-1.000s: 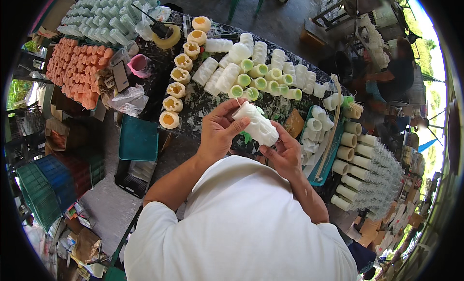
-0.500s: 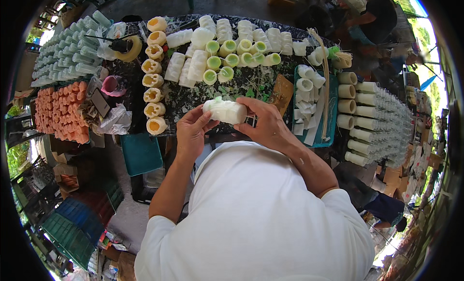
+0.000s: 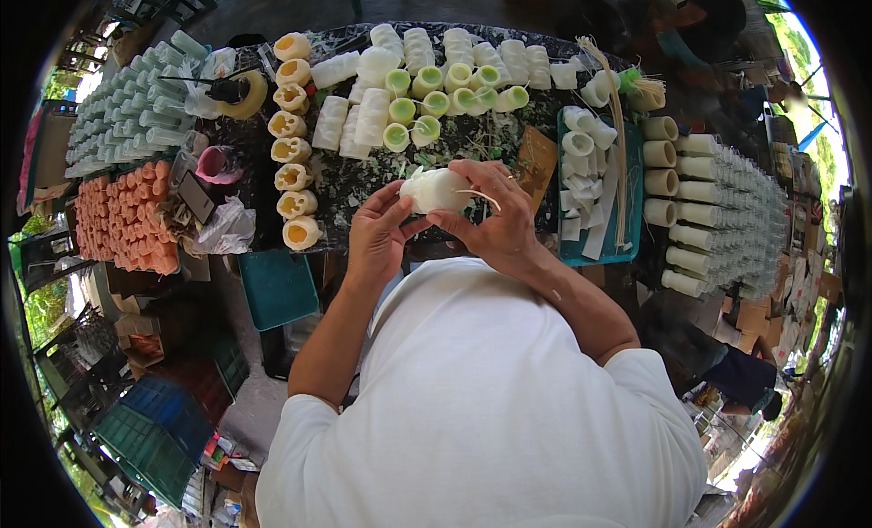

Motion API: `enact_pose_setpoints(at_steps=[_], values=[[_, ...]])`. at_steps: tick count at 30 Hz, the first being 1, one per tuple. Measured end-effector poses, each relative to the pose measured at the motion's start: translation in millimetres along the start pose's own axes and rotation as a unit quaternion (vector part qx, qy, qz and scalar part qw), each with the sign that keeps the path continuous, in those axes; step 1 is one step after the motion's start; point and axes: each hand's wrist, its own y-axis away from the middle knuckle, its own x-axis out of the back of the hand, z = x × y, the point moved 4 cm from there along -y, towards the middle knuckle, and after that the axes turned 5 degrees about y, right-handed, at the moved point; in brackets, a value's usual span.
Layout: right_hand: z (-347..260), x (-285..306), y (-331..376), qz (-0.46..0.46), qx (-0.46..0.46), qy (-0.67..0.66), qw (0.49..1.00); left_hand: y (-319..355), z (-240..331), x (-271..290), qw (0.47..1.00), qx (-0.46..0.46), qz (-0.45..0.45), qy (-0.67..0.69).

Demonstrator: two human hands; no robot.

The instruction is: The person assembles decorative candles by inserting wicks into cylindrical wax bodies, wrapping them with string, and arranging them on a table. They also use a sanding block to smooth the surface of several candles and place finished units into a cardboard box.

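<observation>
Both my hands hold one white wrapped roll [image 3: 434,190] above the near edge of the dark table [image 3: 363,187]. My left hand [image 3: 377,237] grips its left end. My right hand [image 3: 495,214] covers its right side, with a thin pale strip across the fingers. Just beyond lie rows of similar rolls: white ones [image 3: 350,124], green-centred ones [image 3: 427,105] and yellow-centred ones [image 3: 295,178] in a column at the left.
A teal tray [image 3: 627,246] with white wrappers and long pale strips sits to the right, with stacked pale cups [image 3: 727,219] past it. Orange rolls [image 3: 123,219] and pale green cups [image 3: 127,110] fill the left. A teal stool [image 3: 277,287] and crates [image 3: 154,433] stand below left.
The view has shifted, so the table sits more centred. The white roll stays in both hands, now turned to lie more level, and my right hand has closed further over it.
</observation>
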Motion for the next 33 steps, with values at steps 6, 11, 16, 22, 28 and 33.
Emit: enact_pose_setpoints(at_steps=[6, 11, 16, 22, 28, 33], values=[[8, -3, 8, 0.062, 0.089, -0.002, 0.994, 8, -5, -9, 0.999, 0.035, -0.035, 0.012], [3, -6, 5, 0.054, 0.165, 0.027, 0.985, 15, -2, -19, 0.997, 0.041, -0.064, -0.012], [0, -12, 13, 0.026, 0.184, 0.064, 0.98, 22, 2, -22, 0.997, 0.047, -0.054, -0.036], [0, -14, 11, -0.014, 0.193, 0.067, 0.979, 32, 1, -26, 0.996, 0.071, -0.042, -0.027], [1, -19, 15, -0.011, 0.201, 0.065, 0.977, 29, -3, -25, 0.996, 0.077, -0.041, -0.021], [2, -18, 15, -0.025, 0.196, 0.057, 0.979, 26, 0, -25, 0.996, 0.077, -0.032, -0.038]])
